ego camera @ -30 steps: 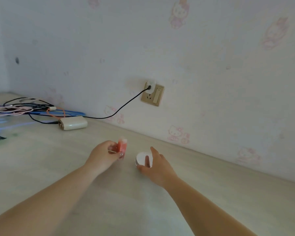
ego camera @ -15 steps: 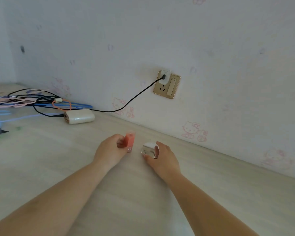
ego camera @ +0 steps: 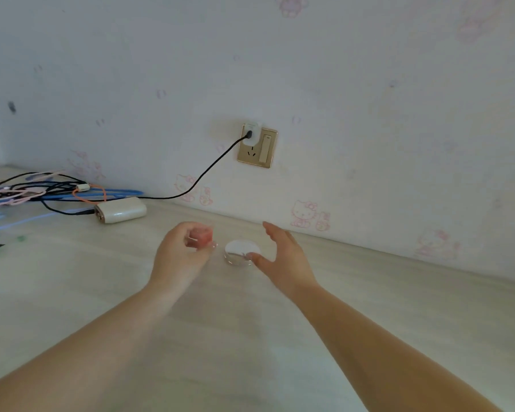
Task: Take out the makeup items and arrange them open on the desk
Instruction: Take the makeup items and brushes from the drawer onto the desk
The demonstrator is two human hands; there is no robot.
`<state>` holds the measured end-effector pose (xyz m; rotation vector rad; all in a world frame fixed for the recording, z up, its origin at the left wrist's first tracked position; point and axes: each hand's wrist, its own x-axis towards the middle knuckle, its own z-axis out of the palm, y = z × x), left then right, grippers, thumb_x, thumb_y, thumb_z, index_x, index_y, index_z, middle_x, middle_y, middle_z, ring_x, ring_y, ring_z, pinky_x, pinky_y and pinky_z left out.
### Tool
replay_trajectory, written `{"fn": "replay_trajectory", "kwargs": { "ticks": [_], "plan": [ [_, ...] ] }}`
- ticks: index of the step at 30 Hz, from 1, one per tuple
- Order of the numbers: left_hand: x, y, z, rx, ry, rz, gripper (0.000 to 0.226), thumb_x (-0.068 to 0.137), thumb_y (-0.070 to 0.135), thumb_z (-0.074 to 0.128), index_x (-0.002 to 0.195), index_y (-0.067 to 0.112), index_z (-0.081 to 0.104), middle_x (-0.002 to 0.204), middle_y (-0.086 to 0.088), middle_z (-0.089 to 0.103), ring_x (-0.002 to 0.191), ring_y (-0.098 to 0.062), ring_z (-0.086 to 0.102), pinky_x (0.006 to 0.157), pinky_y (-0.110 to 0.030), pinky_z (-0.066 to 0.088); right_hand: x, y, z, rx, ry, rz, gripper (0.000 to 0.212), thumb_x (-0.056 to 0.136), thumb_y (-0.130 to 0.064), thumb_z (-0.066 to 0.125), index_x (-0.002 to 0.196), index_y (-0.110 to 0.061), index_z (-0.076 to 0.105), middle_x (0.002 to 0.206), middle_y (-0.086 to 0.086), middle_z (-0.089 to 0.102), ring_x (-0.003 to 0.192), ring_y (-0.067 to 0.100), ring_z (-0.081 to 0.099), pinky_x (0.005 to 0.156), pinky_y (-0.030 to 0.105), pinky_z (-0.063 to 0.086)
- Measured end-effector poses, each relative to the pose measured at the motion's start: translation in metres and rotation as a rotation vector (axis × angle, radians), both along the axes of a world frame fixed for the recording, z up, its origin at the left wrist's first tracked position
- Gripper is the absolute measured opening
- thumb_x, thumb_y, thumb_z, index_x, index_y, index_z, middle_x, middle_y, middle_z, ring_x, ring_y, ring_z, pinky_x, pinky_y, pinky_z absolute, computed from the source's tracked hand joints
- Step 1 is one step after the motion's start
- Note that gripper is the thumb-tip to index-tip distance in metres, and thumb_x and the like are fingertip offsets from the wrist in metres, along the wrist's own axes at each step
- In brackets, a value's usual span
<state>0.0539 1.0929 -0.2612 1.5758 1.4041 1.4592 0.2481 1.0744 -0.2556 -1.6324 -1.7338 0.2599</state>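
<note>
Head view: left hand (ego camera: 179, 254) grips a small pink makeup item (ego camera: 200, 237) at frame centre, held above the desk (ego camera: 72, 286); blurred, long axis unclear. Right hand (ego camera: 283, 257) is open, fingers spread, thumb touching a round silver compact (ego camera: 241, 252) lying flat just right of it.

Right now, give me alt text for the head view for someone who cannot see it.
The left hand holds a small pink makeup item just above a pale wooden desk, while the open right hand sits beside a round white compact lying flat on it. Tangled cables and a white charger lie far left, by the wall.
</note>
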Motion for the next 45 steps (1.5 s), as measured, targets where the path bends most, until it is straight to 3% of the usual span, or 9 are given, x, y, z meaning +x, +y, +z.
{"fn": "replay_trajectory", "kwargs": {
  "ticks": [3, 5, 7, 10, 19, 26, 35, 41, 45],
  "plan": [
    [0.020, -0.031, 0.018, 0.045, 0.013, -0.118, 0.026, 0.076, 0.010, 0.075, 0.094, 0.023, 0.062, 0.086, 0.006, 0.062, 0.072, -0.007, 0.058, 0.064, -0.010, 0.042, 0.021, -0.033, 0.014, 0.076, 0.049, -0.036, 0.067, 0.080, -0.043, 0.066, 0.139, -0.032, 0.036, 0.138, -0.011, 0.044, 0.129, 0.007, 0.039, 0.103, 0.026, 0.034],
    [0.040, -0.053, 0.031, 0.062, 0.024, -0.178, 0.024, 0.077, 0.010, 0.074, 0.091, 0.025, 0.061, 0.088, 0.004, 0.062, 0.071, -0.004, 0.058, 0.069, -0.016, 0.042, 0.039, -0.064, 0.023, 0.103, 0.082, -0.067, 0.065, 0.080, -0.041, 0.068, 0.137, -0.030, 0.039, 0.137, -0.009, 0.045, 0.127, 0.008, 0.041, 0.105, 0.034, 0.039],
    [0.058, -0.074, 0.041, 0.099, 0.036, -0.226, 0.024, 0.076, 0.011, 0.075, 0.087, 0.027, 0.061, 0.086, 0.006, 0.063, 0.068, 0.004, 0.058, 0.076, -0.008, 0.038, 0.057, -0.092, 0.030, 0.134, 0.092, -0.089, 0.064, 0.080, -0.038, 0.069, 0.136, -0.027, 0.041, 0.136, -0.006, 0.046, 0.126, 0.009, 0.043, 0.103, 0.039, 0.042],
    [0.092, -0.112, 0.048, 0.133, 0.032, -0.360, 0.023, 0.076, 0.010, 0.075, 0.086, 0.025, 0.062, 0.084, 0.008, 0.062, 0.064, 0.012, 0.057, 0.064, 0.000, 0.039, 0.092, -0.146, 0.039, 0.166, 0.056, -0.142, 0.062, 0.080, -0.036, 0.069, 0.135, -0.026, 0.043, 0.134, -0.004, 0.046, 0.123, 0.009, 0.046, 0.101, 0.039, 0.043],
    [0.213, -0.249, 0.037, 0.167, 0.143, -0.757, 0.022, 0.076, 0.007, 0.074, 0.088, 0.021, 0.062, 0.082, 0.014, 0.062, 0.065, 0.011, 0.058, 0.065, 0.000, 0.041, 0.193, -0.331, 0.034, 0.114, -0.064, -0.333, 0.048, 0.081, -0.035, 0.068, 0.125, -0.026, 0.053, 0.125, -0.004, 0.054, 0.113, 0.008, 0.052, 0.093, 0.037, 0.049],
    [0.296, -0.340, 0.007, 0.168, 0.540, -1.083, 0.022, 0.075, 0.021, 0.075, 0.095, 0.022, 0.066, 0.091, 0.010, 0.066, 0.085, -0.010, 0.064, 0.079, -0.025, 0.050, 0.246, -0.443, -0.002, -0.124, -0.185, -0.402, 0.036, 0.080, -0.026, 0.070, 0.115, -0.024, 0.062, 0.112, -0.007, 0.059, 0.102, 0.009, 0.057, 0.090, 0.027, 0.045],
    [0.345, -0.362, -0.080, 0.013, 1.012, -1.140, 0.032, 0.079, 0.026, 0.073, 0.108, 0.018, 0.062, 0.108, 0.002, 0.065, 0.096, -0.017, 0.060, 0.084, -0.029, 0.049, 0.266, -0.482, -0.054, -0.612, -0.351, -0.320, 0.026, 0.088, -0.026, 0.060, 0.113, -0.024, 0.063, 0.109, -0.005, 0.065, 0.101, 0.016, 0.058, 0.088, 0.031, 0.046],
    [0.357, -0.363, -0.113, -0.135, 1.229, -1.169, 0.049, 0.079, 0.031, 0.072, 0.124, 0.018, 0.055, 0.122, 0.000, 0.060, 0.109, -0.019, 0.057, 0.090, -0.030, 0.047, 0.255, -0.463, -0.086, -0.861, -0.691, -0.033, 0.027, 0.093, -0.024, 0.051, 0.117, -0.029, 0.062, 0.116, -0.004, 0.061, 0.104, 0.020, 0.057, 0.079, 0.032, 0.048],
    [0.361, -0.366, -0.124, -0.091, 1.363, -1.186, 0.046, 0.078, 0.035, 0.072, 0.119, 0.021, 0.058, 0.121, 0.000, 0.060, 0.108, -0.020, 0.057, 0.085, -0.034, 0.049, 0.247, -0.448, -0.103, -0.894, -0.849, 0.105, 0.028, 0.092, -0.022, 0.053, 0.119, -0.024, 0.060, 0.114, 0.004, 0.060, 0.101, 0.024, 0.057, 0.070, 0.031, 0.041]
  ]
}}
